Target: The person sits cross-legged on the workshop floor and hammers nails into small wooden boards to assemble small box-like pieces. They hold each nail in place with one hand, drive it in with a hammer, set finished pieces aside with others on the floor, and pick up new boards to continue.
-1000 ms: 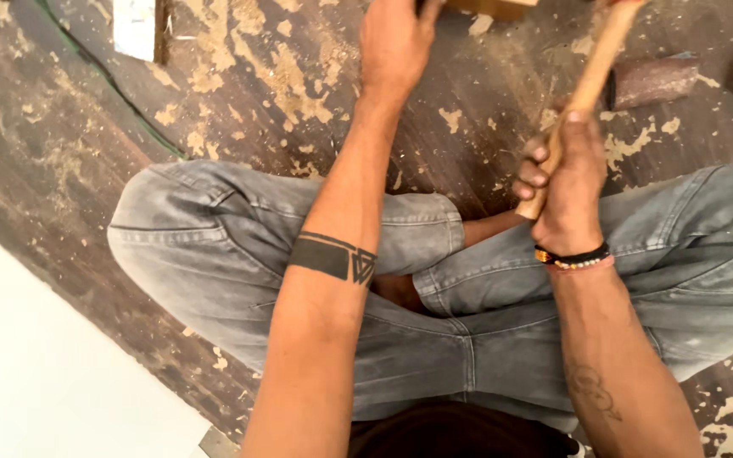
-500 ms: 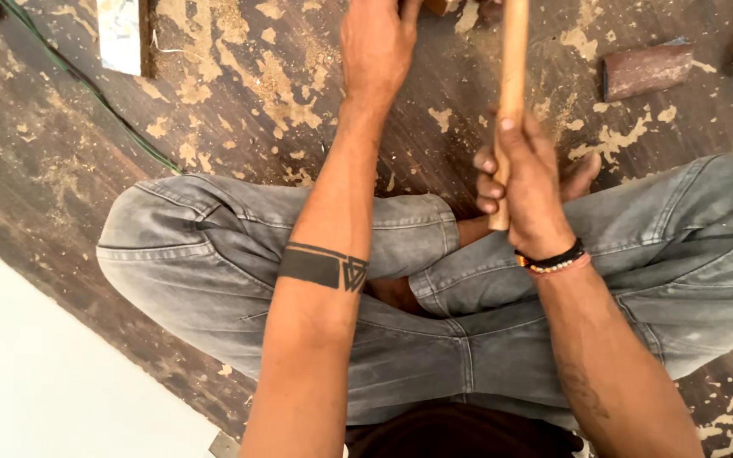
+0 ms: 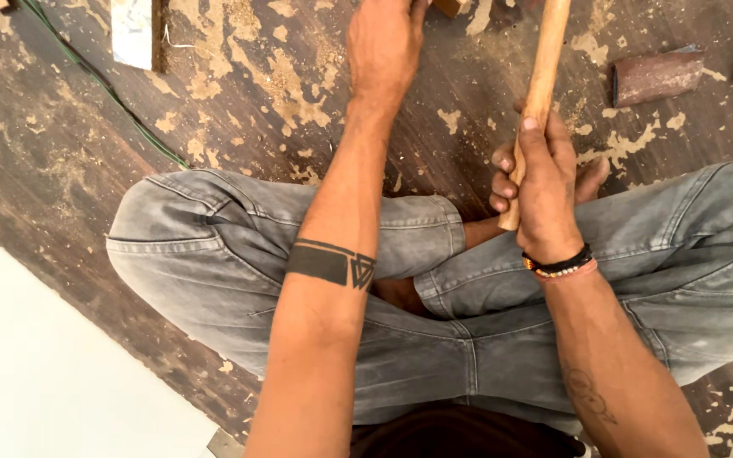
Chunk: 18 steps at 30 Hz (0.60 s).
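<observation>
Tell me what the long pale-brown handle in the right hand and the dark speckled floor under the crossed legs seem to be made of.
The long pale-brown handle gripped by the right hand looks like bare, smooth-worn wood: matte tan, round, no shine of metal or plastic. The dark speckled floor seems to be dark wooden boards or a stained hard surface, dull and scuffed, littered with pale wood chips and dust; which one is unclear.

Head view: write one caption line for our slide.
Seated cross-legged, right hand grips a wooden handle; left hand reaches forward.
</observation>
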Each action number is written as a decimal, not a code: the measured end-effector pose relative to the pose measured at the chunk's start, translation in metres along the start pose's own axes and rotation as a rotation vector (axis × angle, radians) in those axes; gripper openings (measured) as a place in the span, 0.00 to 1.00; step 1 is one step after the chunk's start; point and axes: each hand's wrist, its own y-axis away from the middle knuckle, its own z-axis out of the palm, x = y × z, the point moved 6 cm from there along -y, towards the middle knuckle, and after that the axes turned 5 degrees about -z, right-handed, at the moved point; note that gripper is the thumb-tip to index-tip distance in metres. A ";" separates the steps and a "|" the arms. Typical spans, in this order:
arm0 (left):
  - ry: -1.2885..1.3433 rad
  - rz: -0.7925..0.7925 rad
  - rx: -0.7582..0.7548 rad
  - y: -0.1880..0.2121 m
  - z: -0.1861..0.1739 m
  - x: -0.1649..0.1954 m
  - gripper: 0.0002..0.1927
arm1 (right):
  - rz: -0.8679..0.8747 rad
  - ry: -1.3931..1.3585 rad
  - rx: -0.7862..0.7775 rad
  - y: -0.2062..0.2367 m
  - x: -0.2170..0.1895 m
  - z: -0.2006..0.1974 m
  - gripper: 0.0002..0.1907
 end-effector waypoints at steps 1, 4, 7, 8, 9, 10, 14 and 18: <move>0.004 -0.003 -0.006 0.000 0.002 -0.001 0.09 | -0.013 0.013 -0.002 0.001 -0.002 0.001 0.21; -0.018 0.018 0.007 0.000 0.008 -0.002 0.08 | -0.053 0.053 0.002 0.004 -0.005 0.004 0.21; -0.008 0.009 -0.020 -0.002 0.014 -0.005 0.08 | -0.101 0.096 0.002 0.004 -0.006 0.004 0.21; 0.003 -0.002 -0.039 -0.002 0.016 -0.007 0.07 | -0.113 0.107 -0.004 0.003 -0.005 0.003 0.21; -0.002 0.009 -0.029 -0.002 0.016 -0.006 0.07 | -0.126 0.118 -0.011 0.003 -0.005 0.004 0.21; -0.008 0.019 -0.021 -0.002 0.014 -0.005 0.07 | -0.139 0.129 -0.017 0.002 -0.005 0.004 0.22; -0.025 0.078 0.051 0.002 0.006 0.000 0.08 | -0.395 0.380 0.032 0.008 -0.023 0.004 0.24; -0.067 0.122 0.077 0.004 0.006 0.000 0.09 | -0.779 0.434 -0.010 0.027 -0.051 0.011 0.23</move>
